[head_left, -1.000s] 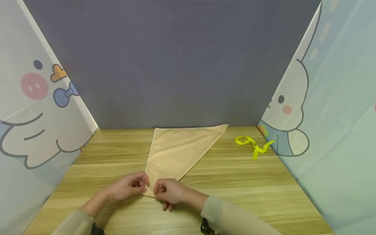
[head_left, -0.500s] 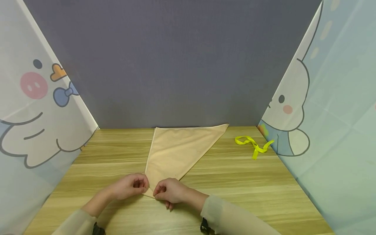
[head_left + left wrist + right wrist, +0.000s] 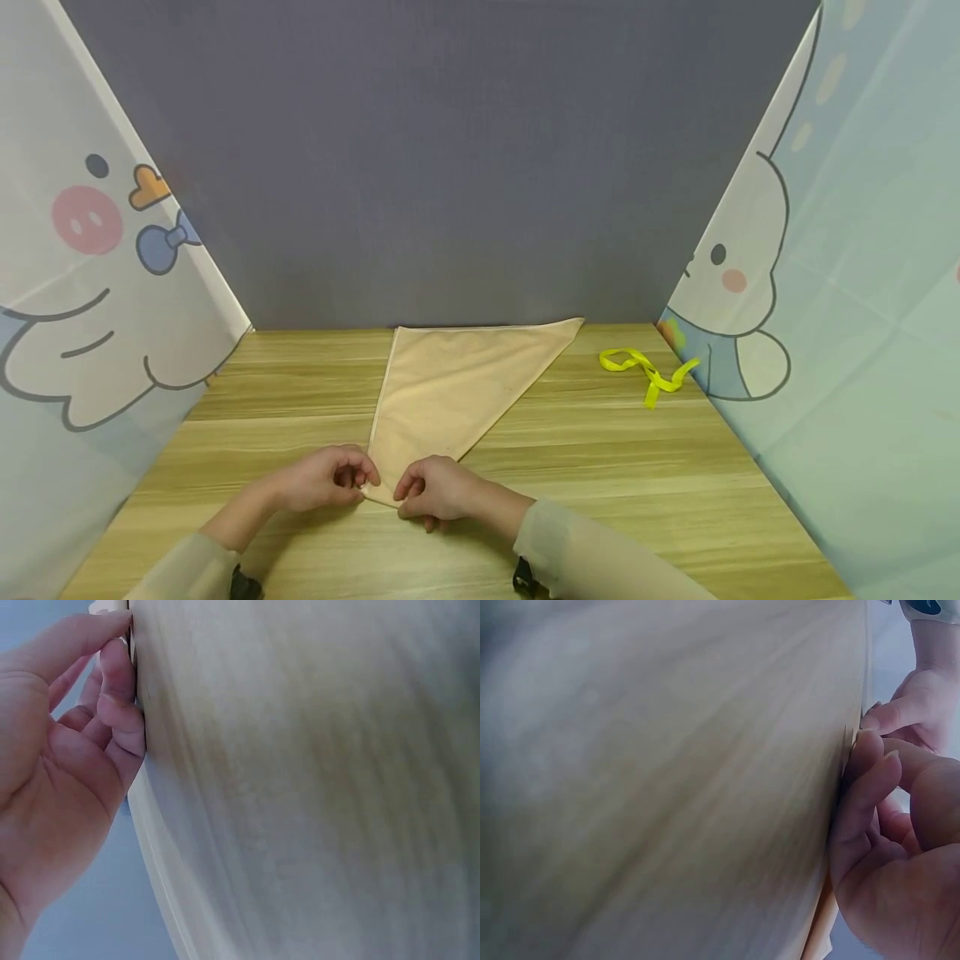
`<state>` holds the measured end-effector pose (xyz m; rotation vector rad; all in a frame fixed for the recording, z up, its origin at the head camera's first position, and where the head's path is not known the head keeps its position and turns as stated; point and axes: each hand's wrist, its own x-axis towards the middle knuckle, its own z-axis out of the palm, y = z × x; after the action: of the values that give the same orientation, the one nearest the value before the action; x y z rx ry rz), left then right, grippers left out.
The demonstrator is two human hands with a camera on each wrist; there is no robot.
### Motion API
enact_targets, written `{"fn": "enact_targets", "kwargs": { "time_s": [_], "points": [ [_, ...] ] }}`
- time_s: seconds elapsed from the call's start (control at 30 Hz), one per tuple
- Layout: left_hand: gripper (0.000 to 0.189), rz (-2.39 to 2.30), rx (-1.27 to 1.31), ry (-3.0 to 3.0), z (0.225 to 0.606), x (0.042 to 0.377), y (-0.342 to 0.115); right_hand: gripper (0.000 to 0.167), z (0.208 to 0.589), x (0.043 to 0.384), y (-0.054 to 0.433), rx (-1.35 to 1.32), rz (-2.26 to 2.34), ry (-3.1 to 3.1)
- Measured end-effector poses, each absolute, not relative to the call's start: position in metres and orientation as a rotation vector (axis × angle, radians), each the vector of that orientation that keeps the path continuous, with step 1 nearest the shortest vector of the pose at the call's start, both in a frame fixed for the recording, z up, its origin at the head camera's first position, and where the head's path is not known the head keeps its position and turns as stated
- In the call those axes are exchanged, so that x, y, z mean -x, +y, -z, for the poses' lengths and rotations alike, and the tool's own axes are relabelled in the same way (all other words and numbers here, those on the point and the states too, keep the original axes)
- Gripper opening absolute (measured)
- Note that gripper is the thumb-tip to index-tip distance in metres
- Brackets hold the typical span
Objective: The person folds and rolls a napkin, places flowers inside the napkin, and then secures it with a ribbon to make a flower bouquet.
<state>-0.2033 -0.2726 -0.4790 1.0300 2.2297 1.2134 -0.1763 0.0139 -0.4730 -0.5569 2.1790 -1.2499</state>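
A beige cloth [image 3: 442, 392], folded into a rough triangle, lies flat on the wooden table, its narrow end toward me. At the left of that near end, the thumb and fingertips of my left hand [image 3: 326, 479] pinch the cloth's corner. My right hand [image 3: 442, 490] pinches the near edge on the right side between thumb and index finger, its other fingers resting low by the tabletop. In the left wrist view the left hand [image 3: 67, 742] has its fingertips right at the table surface. The right wrist view has the right hand [image 3: 900, 847] in front, the left one behind it.
A loose yellow ribbon [image 3: 651, 372] lies to the right on the wooden table [image 3: 600, 475]. A dark grey panel [image 3: 450, 167] stands along the back edge, and printed cartoon sheets [image 3: 112, 250] hang on both sides.
The small fold at the cloth's near corner now lies flatter. My left fingertips have shifted slightly toward the near left corner. My right hand has barely moved.
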Motion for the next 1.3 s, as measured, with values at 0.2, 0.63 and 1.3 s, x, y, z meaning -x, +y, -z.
{"fn": "enact_targets", "kwargs": {
  "time_s": [0.2, 0.63, 1.3],
  "points": [
    [0.012, -1.188, -1.034, 2.271, 0.479, 0.204, -0.273, 0.013, 0.474, 0.178, 0.014, 0.572, 1.244, 2.179],
    [0.011, -1.095, -0.977, 2.415, 0.478, 0.208, -0.268, 0.017, 0.473, 0.179, 0.010, 0.595, 1.140, 2.305],
    [0.012, -1.128, -0.718, 2.477, 0.478, 0.214, -0.255, 0.009, 0.471, 0.180, 0.017, 0.579, 1.202, 2.349]
  ]
}}
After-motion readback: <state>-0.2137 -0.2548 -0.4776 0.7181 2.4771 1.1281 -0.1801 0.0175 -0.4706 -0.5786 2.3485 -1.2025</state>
